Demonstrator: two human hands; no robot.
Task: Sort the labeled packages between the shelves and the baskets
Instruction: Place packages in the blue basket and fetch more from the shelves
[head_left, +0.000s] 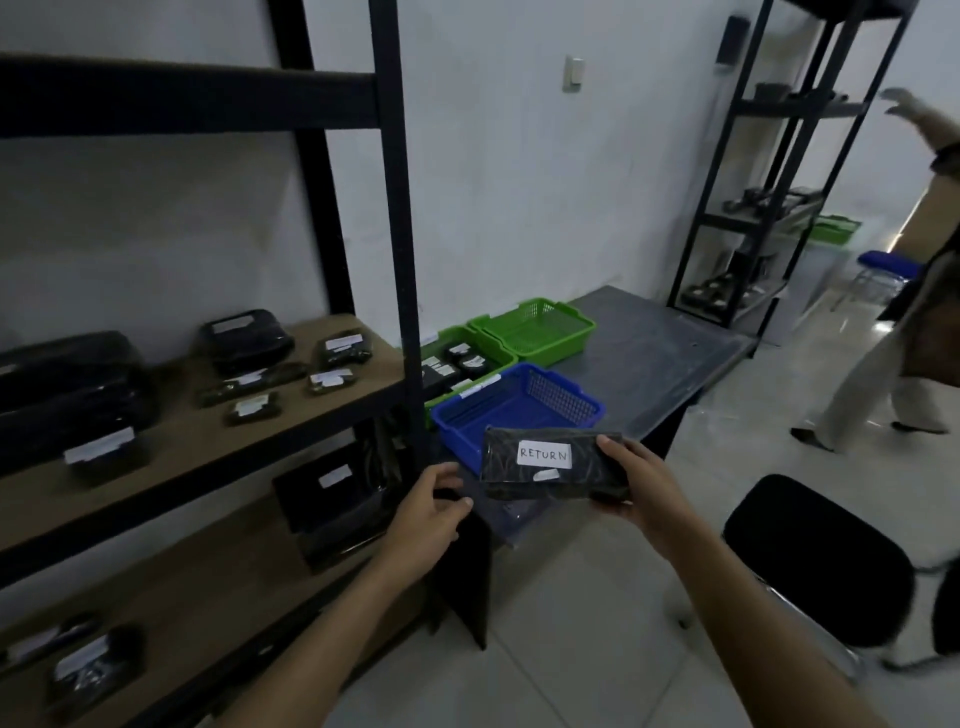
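Right hand (636, 486) grips a flat black package (553, 465) by its right end, thumb on top and fingers underneath, holding it level in the air just in front of the blue basket (519, 410). A white label on the package's upper face reads "RETURN", with a smaller white sticker below it. Left hand (431, 506) is beside the package's left end, fingers curled and holding nothing; whether a fingertip touches the package cannot be told.

Blue basket sits at the near corner of the grey tabletop (654, 358) and looks empty. Behind it, a green basket (457, 364) holds several dark labeled packages, and a second green basket (535, 330) farther back shows only its mesh floor.

On the left, the black-framed shelf unit (400, 234) carries more dark wrapped packages (244, 340) with white labels on its wooden middle board, and others on the board below. A black chair (815, 564) stands on the tiled floor to the right. Another person (898, 332) is at the far right, one arm raised.
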